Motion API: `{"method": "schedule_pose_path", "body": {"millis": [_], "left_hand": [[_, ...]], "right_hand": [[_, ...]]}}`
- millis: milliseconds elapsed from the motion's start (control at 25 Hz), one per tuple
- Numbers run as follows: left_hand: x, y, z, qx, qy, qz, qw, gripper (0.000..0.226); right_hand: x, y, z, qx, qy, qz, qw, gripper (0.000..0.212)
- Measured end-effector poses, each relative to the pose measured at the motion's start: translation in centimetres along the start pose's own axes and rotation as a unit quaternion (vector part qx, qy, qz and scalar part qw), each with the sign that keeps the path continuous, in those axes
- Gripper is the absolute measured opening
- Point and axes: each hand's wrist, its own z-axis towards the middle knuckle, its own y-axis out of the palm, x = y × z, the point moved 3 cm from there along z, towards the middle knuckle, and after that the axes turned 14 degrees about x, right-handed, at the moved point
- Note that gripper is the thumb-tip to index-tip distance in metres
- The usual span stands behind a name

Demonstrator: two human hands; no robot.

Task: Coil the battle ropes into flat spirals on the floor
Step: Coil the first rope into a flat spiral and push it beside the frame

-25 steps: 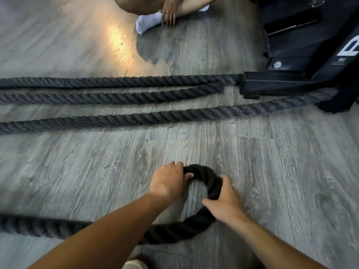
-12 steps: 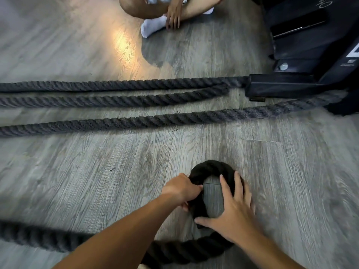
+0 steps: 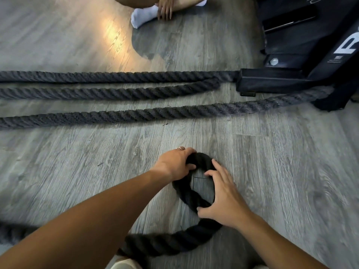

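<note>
A thick black battle rope (image 3: 191,199) lies on the grey wood floor, its end bent into a small tight loop in front of me. My left hand (image 3: 174,164) grips the top left of the loop, fingers curled over the rope. On the loop's right side, my right hand (image 3: 223,195) presses with spread fingers, thumb hooked on the lower strand. The rope's tail (image 3: 165,243) runs down and left under my left forearm, out of view at the left edge.
Three grey rope strands (image 3: 116,115) stretch across the floor beyond my hands, leading to a black machine base (image 3: 272,78) at the upper right. Another person sits on the floor at the top, a white sock (image 3: 141,14) and a hand showing.
The loop has been pulled tighter into a narrower oval. My left hand has shifted up onto the loop's top; my right hand moved round its right side.
</note>
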Motion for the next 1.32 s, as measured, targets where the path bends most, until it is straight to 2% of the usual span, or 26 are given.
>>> {"method": "schedule_pose_path", "body": {"millis": [80, 200, 280, 360, 440, 480, 560, 600, 680, 760, 840, 960, 1040, 1120, 1160, 1240, 1280, 1320], "left_hand": [[-0.8, 0.0, -1.0, 0.030, -0.035, -0.019, 0.999, 0.049], [-2.4, 0.0, -4.4, 0.085, -0.167, -0.098, 0.977, 0.038], [-2.9, 0.8, -7.6, 0.094, -0.233, -0.099, 0.963, 0.042], [-2.8, 1.6, -10.5, 0.084, -0.235, -0.060, 0.967, 0.051], [-3.0, 1.3, -10.9, 0.062, -0.223, -0.008, 0.973, 0.060], [-3.1, 0.7, -9.9, 0.057, -0.195, 0.057, 0.978, 0.067], [-3.0, -0.8, -7.3, 0.060, -0.142, 0.162, 0.975, 0.077], [-2.9, -1.4, -6.0, 0.059, -0.129, 0.169, 0.975, 0.073], [-4.4, -1.4, -3.8, 0.037, -0.147, 0.086, 0.985, 0.061], [-5.7, -1.4, -3.1, 0.025, -0.227, -0.047, 0.973, 0.055], [-5.4, -1.5, -3.4, 0.021, -0.248, -0.059, 0.967, 0.063], [-3.7, -0.8, -3.5, -0.018, -0.205, 0.008, 0.979, 0.063], [-3.3, -0.4, -4.0, -0.007, -0.208, -0.008, 0.978, 0.052], [-3.3, 0.7, -5.6, -0.008, -0.246, -0.080, 0.966, 0.037], [-3.2, 1.2, -6.8, -0.024, -0.280, -0.133, 0.950, 0.033], [-2.9, 1.4, -9.0, -0.070, -0.341, -0.213, 0.913, 0.032], [-3.0, 1.1, -9.3, -0.093, -0.346, -0.205, 0.911, 0.037], [-3.3, 0.6, -8.8, -0.098, -0.326, -0.158, 0.927, 0.048]], "right_hand": [[0.5, -1.2, 0.5, -0.008, -0.035, 0.002, 0.999, 0.091], [1.3, -4.6, 3.3, 0.003, -0.062, -0.103, 0.993, 0.091], [1.6, -7.1, 5.2, 0.034, -0.050, -0.165, 0.984, 0.090], [2.3, -7.6, 5.6, 0.042, 0.001, -0.182, 0.982, 0.089], [3.5, -5.9, 4.4, 0.056, 0.111, -0.084, 0.989, 0.090], [3.9, -4.9, 3.6, 0.067, 0.171, -0.015, 0.983, 0.089], [4.8, -3.3, 2.3, 0.077, 0.228, 0.083, 0.967, 0.074], [5.1, -3.0, 2.0, 0.081, 0.243, 0.116, 0.960, 0.063], [4.6, -2.9, 1.6, 0.090, 0.270, 0.157, 0.946, 0.046], [3.5, -2.5, 1.0, 0.129, 0.289, 0.111, 0.942, 0.043], [2.1, -1.2, -0.2, 0.157, 0.331, 0.050, 0.929, 0.056], [-1.2, 1.3, -1.5, 0.132, 0.418, 0.101, 0.893, 0.095], [-2.6, 2.0, -2.1, 0.125, 0.449, 0.103, 0.879, 0.120], [-2.1, 2.0, -1.8, 0.131, 0.454, 0.075, 0.878, 0.128], [-1.4, 1.7, -1.3, 0.136, 0.438, 0.074, 0.886, 0.124], [0.0, 1.0, -0.1, 0.126, 0.356, 0.080, 0.923, 0.118], [0.4, 0.7, 0.5, 0.111, 0.307, 0.077, 0.942, 0.116], [0.6, 0.3, 1.1, 0.092, 0.261, 0.071, 0.958, 0.116]]}}
